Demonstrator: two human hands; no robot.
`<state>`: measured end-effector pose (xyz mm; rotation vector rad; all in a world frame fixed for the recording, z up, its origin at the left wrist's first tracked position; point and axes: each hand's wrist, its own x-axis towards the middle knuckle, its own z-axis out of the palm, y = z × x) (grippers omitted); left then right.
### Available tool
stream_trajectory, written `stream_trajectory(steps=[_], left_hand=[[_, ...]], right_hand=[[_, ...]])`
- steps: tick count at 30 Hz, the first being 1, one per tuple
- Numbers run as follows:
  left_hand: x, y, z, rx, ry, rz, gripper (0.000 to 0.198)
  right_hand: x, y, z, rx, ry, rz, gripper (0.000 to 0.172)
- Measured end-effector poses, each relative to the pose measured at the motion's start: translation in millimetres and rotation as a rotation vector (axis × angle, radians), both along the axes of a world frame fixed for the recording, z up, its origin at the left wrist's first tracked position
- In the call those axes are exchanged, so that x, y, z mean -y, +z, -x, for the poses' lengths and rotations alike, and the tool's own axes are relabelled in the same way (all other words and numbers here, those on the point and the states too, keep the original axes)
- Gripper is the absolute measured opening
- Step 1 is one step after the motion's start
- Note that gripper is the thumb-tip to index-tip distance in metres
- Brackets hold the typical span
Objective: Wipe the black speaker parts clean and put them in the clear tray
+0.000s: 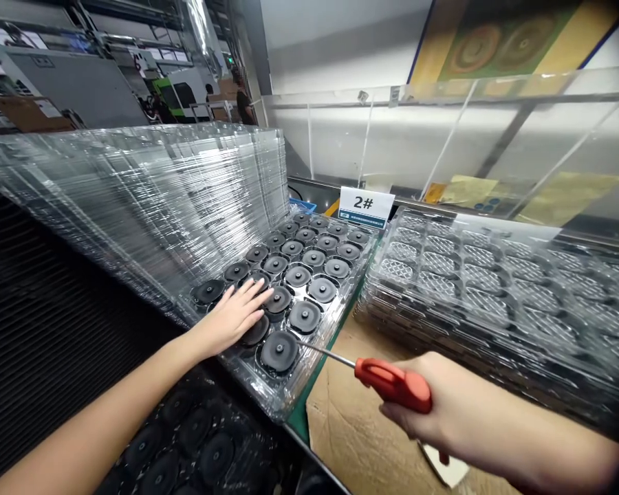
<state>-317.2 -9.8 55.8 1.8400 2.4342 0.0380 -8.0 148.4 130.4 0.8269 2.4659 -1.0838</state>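
Observation:
A clear plastic tray (268, 393) holds rows of round black rubber-like discs (279, 350), each with a small raised knob in its middle. My left hand (233, 316) lies over the tray's left side with its fingers stretched and spread, covering some of the discs. In my right hand (433, 402) is a red air blow gun (392, 385), gripped by its handle. Its thin metal nozzle points left, and the tip is beside the front right disc. My own fingers hide much of the handle.
Behind my left hand stands a tall stack of clear trays (196, 199). More stacked clear trays (474, 275) stand at the right. A "2#" sign (366, 206) is at the back. Brown cardboard (351, 412) lies in front. More black discs (216, 454) sit lower left.

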Motion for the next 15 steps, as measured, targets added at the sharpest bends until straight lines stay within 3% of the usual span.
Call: stream_trajectory(steps=[5, 8, 15], left_hand=[[-7.4, 0.2, 48.5, -0.032, 0.169, -0.075, 0.053], [-9.3, -1.4, 69.7, -0.031, 0.221, -0.091, 0.053], [-10.9, -11.6, 79.8, -0.013, 0.255, -0.103, 0.054]], right_hand=[[-20.7, 10.3, 18.0, -0.069, -0.049, 0.075, 0.023], [-39.9, 12.3, 21.2, -0.121, -0.085, 0.020, 0.029], [-68.4, 15.9, 18.0, -0.132, -0.107, -0.139, 0.032]])
